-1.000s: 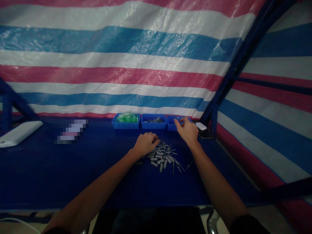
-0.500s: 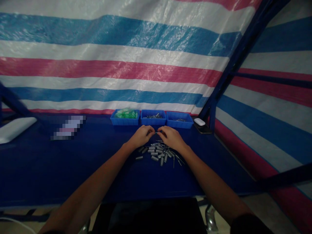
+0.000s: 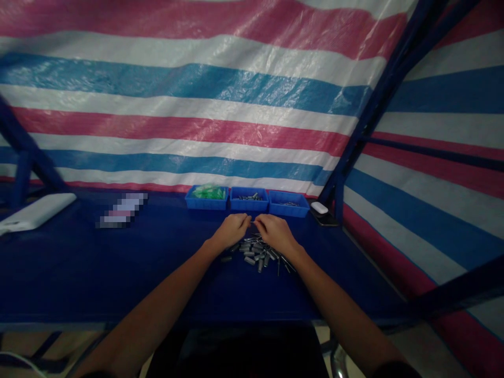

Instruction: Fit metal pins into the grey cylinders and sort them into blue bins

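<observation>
A heap of small grey cylinders and thin metal pins [image 3: 260, 253] lies on the dark blue table [image 3: 118, 273]. My left hand [image 3: 232, 230] and my right hand [image 3: 275, 232] meet just above the heap's far edge, fingertips pinched together on one small part between them. It is too small and dark to name. Both hands have their fingers curled.
Three blue bins stand in a row behind the hands: one with green pieces [image 3: 207, 196], one with grey parts [image 3: 249, 198], one with thin pins [image 3: 288, 203]. A white case on a phone [image 3: 321, 210] sits at the right. A white device [image 3: 35, 211] lies far left. Striped tarp walls surround the table.
My right hand came back from the right-hand bin to meet the left hand over the heap. Both hands now pinch together a small part between them.
</observation>
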{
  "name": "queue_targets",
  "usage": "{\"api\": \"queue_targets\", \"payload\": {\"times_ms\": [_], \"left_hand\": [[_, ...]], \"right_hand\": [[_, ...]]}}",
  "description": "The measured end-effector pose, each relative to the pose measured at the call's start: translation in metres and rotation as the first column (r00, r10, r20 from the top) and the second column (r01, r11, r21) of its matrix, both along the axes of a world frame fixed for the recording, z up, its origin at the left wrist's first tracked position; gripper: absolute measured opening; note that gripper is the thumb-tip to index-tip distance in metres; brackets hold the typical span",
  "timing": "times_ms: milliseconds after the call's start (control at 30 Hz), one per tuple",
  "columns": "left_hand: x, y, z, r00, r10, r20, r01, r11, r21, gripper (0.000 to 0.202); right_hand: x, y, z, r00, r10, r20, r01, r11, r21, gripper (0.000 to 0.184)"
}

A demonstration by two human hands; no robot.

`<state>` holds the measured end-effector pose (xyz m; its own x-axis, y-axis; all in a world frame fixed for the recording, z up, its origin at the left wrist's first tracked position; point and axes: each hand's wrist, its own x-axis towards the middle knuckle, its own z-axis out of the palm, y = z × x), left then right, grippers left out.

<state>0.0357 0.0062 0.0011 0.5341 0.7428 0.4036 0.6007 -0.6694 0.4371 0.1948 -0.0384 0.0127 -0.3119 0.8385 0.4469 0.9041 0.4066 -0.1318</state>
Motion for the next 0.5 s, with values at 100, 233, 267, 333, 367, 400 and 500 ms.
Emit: {"api": "queue_targets", "payload": {"times_ms": [100,233,267,333,367,400,500], "left_hand": [[0.0,0.0,0.0,0.999,0.002,-0.036,-0.002,1.0,0.014,0.034],[-0.003,0.003,-0.003,0.992,0.025,-0.122,-0.022,0.999,0.028,0.033],[-0.003,0.004,-0.004,0.991,0.026,-0.134,-0.022,0.999,0.027,0.032],[-0.003,0.005,-0.006,0.991,0.008,-0.132,-0.006,1.0,0.019,0.032],[-0.003,0.005,-0.007,0.993,-0.006,-0.122,0.007,1.0,0.011,0.032],[-0.002,0.005,-0.008,0.994,-0.018,-0.109,0.019,1.0,0.002,0.031],[0.0,0.005,-0.008,0.997,-0.032,-0.065,0.03,0.999,-0.023,0.031]], "right_hand": [[-0.001,-0.001,0.0,0.999,-0.037,0.012,0.037,0.999,-0.006,0.019],[-0.007,-0.004,0.0,0.995,-0.079,0.067,0.08,0.997,-0.012,0.021],[-0.008,-0.005,0.0,0.993,-0.087,0.086,0.089,0.996,-0.017,0.022],[-0.01,-0.006,0.001,0.988,-0.099,0.117,0.104,0.994,-0.035,0.023],[-0.011,-0.006,0.001,0.987,-0.101,0.127,0.107,0.993,-0.044,0.022],[-0.011,-0.007,0.001,0.986,-0.099,0.132,0.107,0.993,-0.051,0.022],[-0.009,-0.007,0.003,0.992,-0.078,0.104,0.083,0.995,-0.046,0.022]]}}
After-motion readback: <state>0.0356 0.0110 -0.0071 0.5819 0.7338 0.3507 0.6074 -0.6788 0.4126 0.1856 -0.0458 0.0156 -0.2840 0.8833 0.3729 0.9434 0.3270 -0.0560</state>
